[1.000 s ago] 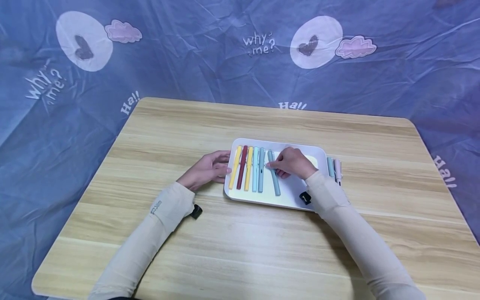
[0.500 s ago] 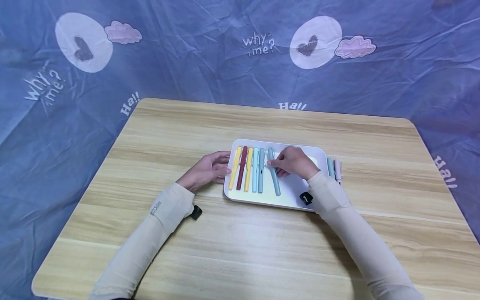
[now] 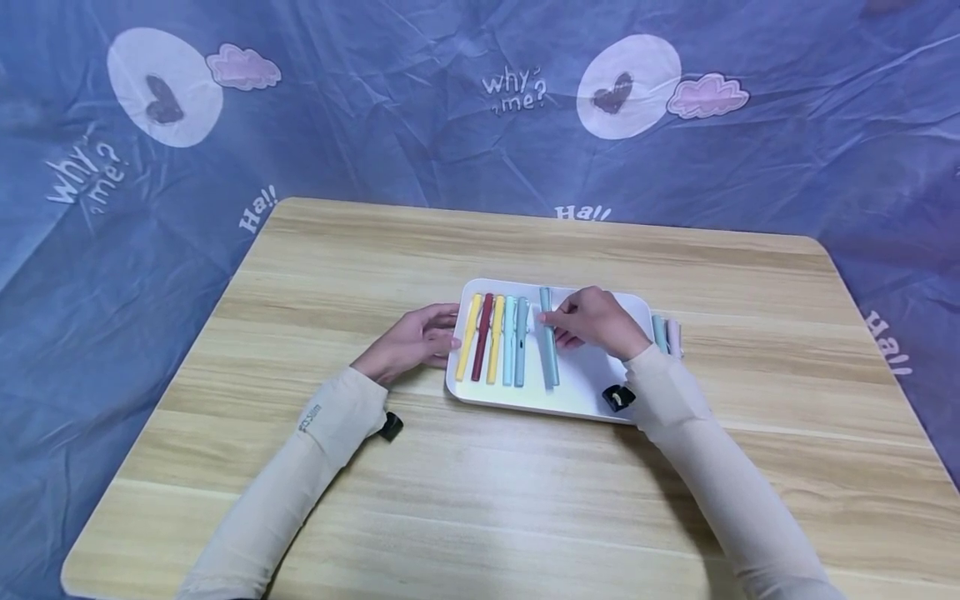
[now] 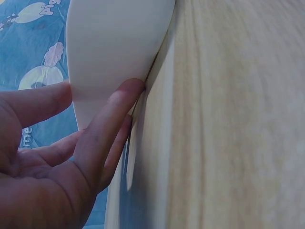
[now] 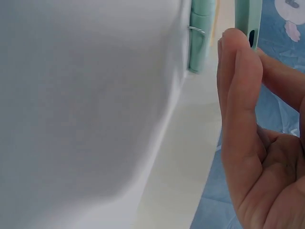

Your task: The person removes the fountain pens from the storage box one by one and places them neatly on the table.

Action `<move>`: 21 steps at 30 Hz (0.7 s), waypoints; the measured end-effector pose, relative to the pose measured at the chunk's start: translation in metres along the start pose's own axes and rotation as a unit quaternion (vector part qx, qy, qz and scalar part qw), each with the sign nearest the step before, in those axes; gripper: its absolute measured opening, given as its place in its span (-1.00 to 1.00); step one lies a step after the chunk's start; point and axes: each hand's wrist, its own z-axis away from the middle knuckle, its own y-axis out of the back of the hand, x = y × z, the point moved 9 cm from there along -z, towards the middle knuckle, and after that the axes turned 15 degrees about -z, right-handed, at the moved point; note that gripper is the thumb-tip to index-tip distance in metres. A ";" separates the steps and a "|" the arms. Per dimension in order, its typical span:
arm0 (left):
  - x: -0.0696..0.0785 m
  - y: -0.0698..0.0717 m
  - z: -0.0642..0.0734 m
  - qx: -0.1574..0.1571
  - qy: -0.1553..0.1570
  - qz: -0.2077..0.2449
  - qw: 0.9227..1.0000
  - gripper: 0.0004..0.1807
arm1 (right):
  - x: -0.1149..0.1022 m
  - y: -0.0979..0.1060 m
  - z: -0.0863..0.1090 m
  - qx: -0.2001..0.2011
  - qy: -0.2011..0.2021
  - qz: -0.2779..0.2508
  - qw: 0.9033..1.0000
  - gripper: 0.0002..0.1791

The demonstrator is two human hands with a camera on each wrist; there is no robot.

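The left hand point(image 3: 408, 340) is resting loosely spread fingers against the white tray's point(image 3: 588, 388) left end; five pens point(image 3: 496, 342) are lying side by side in it; just right of them, a pale teal pen point(image 3: 550, 354) is hovering over the tray, its long axis running near to far, roughly parallel to the row; the right hand point(image 3: 597, 321), the nearer one, is pinching it from the right; its slim barrel is showing a dark slot.
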 end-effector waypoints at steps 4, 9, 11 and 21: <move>0.000 0.000 0.000 0.002 0.002 -0.002 1.000 -0.23 | -0.005 0.002 0.005 0.007 0.016 -0.018 1.000 -0.60; 0.000 0.000 0.001 0.005 0.008 -0.006 1.000 -0.23 | -0.011 0.005 0.013 0.011 0.026 -0.025 0.999 -0.60; -0.001 0.000 0.001 0.004 0.009 -0.006 1.000 -0.23 | -0.013 0.006 0.016 0.012 0.030 -0.025 0.999 -0.60; 0.000 0.000 0.002 0.001 0.007 -0.008 1.000 -0.23 | -0.028 0.020 0.032 0.028 0.071 -0.039 0.996 -0.58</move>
